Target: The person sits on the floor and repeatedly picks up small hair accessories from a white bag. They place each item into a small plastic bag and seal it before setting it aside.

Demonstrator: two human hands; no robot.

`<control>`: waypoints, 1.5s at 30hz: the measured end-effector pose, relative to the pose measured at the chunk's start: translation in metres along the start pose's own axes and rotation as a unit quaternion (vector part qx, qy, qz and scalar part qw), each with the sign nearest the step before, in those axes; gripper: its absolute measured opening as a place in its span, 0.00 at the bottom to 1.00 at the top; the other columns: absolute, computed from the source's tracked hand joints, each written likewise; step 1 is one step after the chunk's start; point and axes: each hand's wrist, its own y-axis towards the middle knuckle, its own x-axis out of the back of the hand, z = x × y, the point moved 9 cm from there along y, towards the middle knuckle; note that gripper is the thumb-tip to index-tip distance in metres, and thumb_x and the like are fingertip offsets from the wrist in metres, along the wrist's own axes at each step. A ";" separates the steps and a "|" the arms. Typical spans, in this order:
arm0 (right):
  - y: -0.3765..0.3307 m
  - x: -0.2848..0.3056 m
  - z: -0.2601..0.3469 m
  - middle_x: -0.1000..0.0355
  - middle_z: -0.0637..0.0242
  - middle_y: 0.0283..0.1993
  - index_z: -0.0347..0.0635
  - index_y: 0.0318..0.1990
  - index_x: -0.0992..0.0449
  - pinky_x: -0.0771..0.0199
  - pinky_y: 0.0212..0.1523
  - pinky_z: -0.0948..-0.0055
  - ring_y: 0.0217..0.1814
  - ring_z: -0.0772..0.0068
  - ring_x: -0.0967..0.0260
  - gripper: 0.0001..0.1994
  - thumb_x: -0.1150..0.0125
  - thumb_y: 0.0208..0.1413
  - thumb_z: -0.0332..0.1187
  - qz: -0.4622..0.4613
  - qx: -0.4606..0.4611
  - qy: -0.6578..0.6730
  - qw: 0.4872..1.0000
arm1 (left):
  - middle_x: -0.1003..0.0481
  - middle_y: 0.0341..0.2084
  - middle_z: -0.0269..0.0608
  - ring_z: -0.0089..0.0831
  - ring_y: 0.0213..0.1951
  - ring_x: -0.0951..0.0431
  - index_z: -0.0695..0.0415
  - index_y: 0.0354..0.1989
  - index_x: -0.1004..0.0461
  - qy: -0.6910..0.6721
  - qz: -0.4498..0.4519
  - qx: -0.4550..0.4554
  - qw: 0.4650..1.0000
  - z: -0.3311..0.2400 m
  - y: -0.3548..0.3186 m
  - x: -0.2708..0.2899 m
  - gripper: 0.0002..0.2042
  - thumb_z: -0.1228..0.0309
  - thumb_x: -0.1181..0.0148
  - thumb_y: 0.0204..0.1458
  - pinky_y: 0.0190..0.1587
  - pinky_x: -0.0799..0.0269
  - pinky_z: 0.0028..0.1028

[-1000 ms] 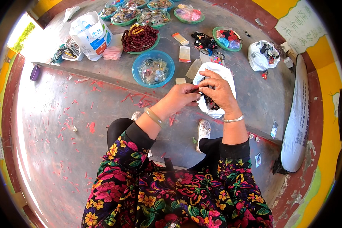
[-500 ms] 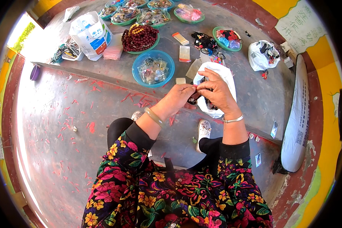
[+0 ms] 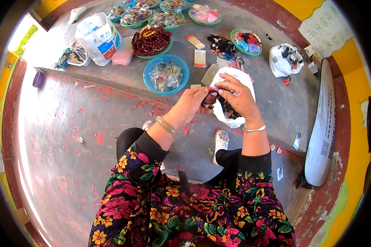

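Both hands meet over the step in front of me, at the left edge of an open white plastic bag (image 3: 246, 80). Between them is a small dark loop-shaped item (image 3: 210, 99) with a pink strip along its top; its exact kind is unclear. My left hand (image 3: 189, 103) pinches it from the left, thumb and fingers closed. My right hand (image 3: 242, 101) holds its right side between thumb and forefinger, the other fingers loosely raised. Inside the bag lies a tangle of black bands (image 3: 230, 112), partly covered by my right hand.
Beyond my hands stand a blue bowl (image 3: 146, 78) of small clear packets, a heap of dark red beads (image 3: 149, 43), two small flat boxes (image 3: 200, 58) and a black tangle (image 3: 221, 46). At right are a green basket (image 3: 233, 34) and another white bag (image 3: 278, 68). Red scraps litter the floor.
The dark item has turned up into clearer view, its pink strip now showing between my hands. My fingers have drawn slightly apart, the right hand shifting a little to the right.
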 end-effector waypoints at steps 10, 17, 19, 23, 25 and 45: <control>0.000 0.004 0.004 0.35 0.58 0.55 0.45 0.36 0.20 0.42 0.57 0.68 0.62 0.59 0.45 0.09 0.38 0.44 0.28 -0.051 0.060 -0.028 0.996 | 0.28 0.39 0.39 0.26 0.40 0.26 0.60 0.50 0.34 -0.035 -0.003 -0.010 0.999 0.006 0.008 0.008 0.16 0.65 0.60 0.61 0.40 0.26 0.26; 0.000 0.002 0.019 0.35 0.60 0.56 0.49 0.36 0.20 0.46 0.61 0.64 0.64 0.56 0.48 0.10 0.36 0.42 0.28 -0.068 0.071 -0.043 0.994 | 0.28 0.39 0.39 0.26 0.40 0.26 0.61 0.50 0.35 -0.044 -0.002 -0.012 0.999 0.006 0.008 0.008 0.15 0.67 0.59 0.60 0.40 0.26 0.26; -0.001 0.002 0.024 0.35 0.60 0.56 0.49 0.35 0.20 0.46 0.61 0.63 0.65 0.55 0.48 0.10 0.36 0.41 0.27 -0.071 0.089 -0.089 0.990 | 0.28 0.39 0.39 0.26 0.40 0.26 0.61 0.50 0.35 -0.056 0.007 -0.014 0.998 0.007 0.008 0.006 0.15 0.67 0.59 0.60 0.40 0.25 0.26; -0.002 -0.002 0.038 0.34 0.60 0.55 0.48 0.34 0.19 0.45 0.60 0.62 0.65 0.54 0.49 0.10 0.36 0.41 0.28 -0.080 0.129 -0.183 0.971 | 0.28 0.38 0.39 0.25 0.40 0.26 0.61 0.51 0.35 -0.070 0.016 -0.018 0.997 0.008 0.009 0.005 0.15 0.68 0.59 0.60 0.40 0.25 0.26; -0.002 -0.003 0.038 0.34 0.59 0.55 0.48 0.34 0.20 0.44 0.60 0.62 0.65 0.53 0.49 0.10 0.37 0.40 0.29 -0.078 0.133 -0.194 0.969 | 0.28 0.38 0.40 0.26 0.40 0.26 0.62 0.51 0.35 -0.073 0.022 -0.019 0.997 0.007 0.009 0.004 0.15 0.68 0.59 0.60 0.40 0.25 0.26; 0.000 -0.021 0.016 0.36 0.56 0.57 0.43 0.31 0.21 0.48 0.63 0.62 0.66 0.54 0.50 0.11 0.47 0.38 0.23 0.021 0.076 -0.107 0.991 | 0.28 0.37 0.36 0.21 0.37 0.27 0.61 0.51 0.35 -0.042 0.014 -0.027 0.999 0.001 0.003 -0.003 0.15 0.66 0.58 0.60 0.33 0.26 0.21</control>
